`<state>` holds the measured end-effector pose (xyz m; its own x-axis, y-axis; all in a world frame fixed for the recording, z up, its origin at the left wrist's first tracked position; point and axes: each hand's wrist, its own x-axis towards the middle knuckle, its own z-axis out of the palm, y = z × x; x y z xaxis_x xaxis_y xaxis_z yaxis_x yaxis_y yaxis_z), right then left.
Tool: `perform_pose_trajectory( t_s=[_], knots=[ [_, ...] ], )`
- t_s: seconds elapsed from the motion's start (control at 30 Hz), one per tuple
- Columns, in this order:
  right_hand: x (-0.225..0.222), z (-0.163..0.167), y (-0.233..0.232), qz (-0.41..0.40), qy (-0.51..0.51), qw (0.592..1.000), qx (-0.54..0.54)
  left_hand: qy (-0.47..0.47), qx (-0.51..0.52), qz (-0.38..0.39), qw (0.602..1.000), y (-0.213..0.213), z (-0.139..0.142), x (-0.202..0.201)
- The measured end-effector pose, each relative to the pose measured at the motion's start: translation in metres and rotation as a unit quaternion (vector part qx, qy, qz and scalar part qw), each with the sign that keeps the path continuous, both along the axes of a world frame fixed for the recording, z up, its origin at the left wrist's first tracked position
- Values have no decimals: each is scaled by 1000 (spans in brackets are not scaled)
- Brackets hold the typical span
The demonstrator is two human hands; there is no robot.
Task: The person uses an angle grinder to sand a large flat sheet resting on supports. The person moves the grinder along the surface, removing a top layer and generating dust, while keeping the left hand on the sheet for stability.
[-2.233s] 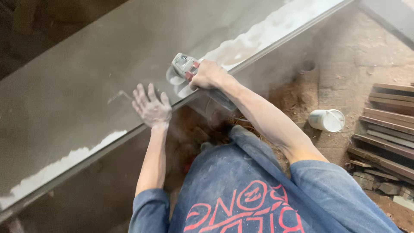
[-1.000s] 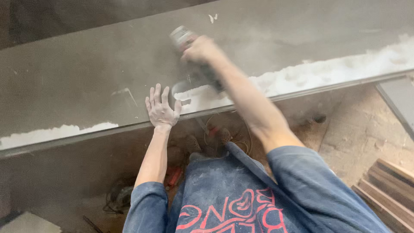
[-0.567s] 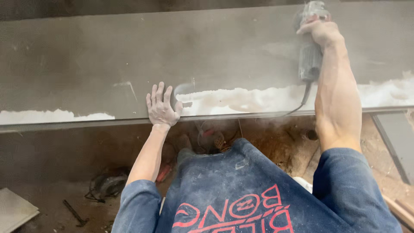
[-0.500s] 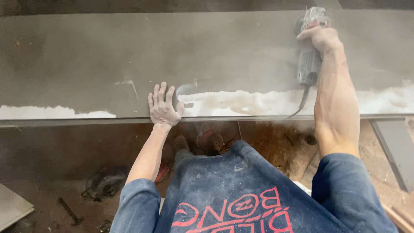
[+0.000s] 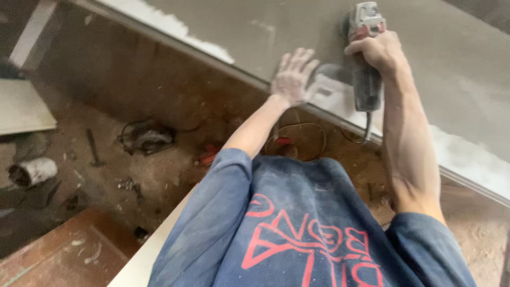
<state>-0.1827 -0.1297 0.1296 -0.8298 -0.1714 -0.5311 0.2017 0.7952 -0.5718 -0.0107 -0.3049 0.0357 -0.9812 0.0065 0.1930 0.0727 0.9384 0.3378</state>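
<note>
A long grey stone slab (image 5: pixel 425 64) runs across the top of the head view, dusted with white powder along its near edge. My left hand (image 5: pixel 293 77) lies flat on the slab near that edge, fingers spread and coated in dust. My right hand (image 5: pixel 376 50) grips a grey power grinder (image 5: pixel 365 58) with a red-trimmed head, held on the slab's surface just right of the left hand. Its cord (image 5: pixel 367 127) hangs down past the edge. Fine dust blurs the area between the two hands.
Below the slab is a dirt floor with a coiled cable and tool (image 5: pixel 146 137), a red item (image 5: pixel 210 155), a pale cylinder (image 5: pixel 33 171) at the left, a light board (image 5: pixel 24 109) and reddish wood (image 5: pixel 64 250) at the lower left.
The grinder and my right hand have moved left along the slab, close to my left hand. The view has swung and tilted, showing more floor at the left. My left hand stays flat.
</note>
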Motion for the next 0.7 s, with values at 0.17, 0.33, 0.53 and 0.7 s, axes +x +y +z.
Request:
perform_pose_trajectory(
  t_s=[0.17,0.33,0.53,0.7],
  knots=[
    [51,-5,24,-28,-8,999,-25,-202,54,-30,978,-71,16,7],
    [124,9,104,-207,13,975,-85,1,-20,14,1000,-172,1,30],
    [201,46,64,-186,36,981,-44,-62,-27,35,997,-163,-7,41],
    [220,76,-57,-108,-55,993,-13,-36,-25,23,999,-154,0,43]
  ],
)
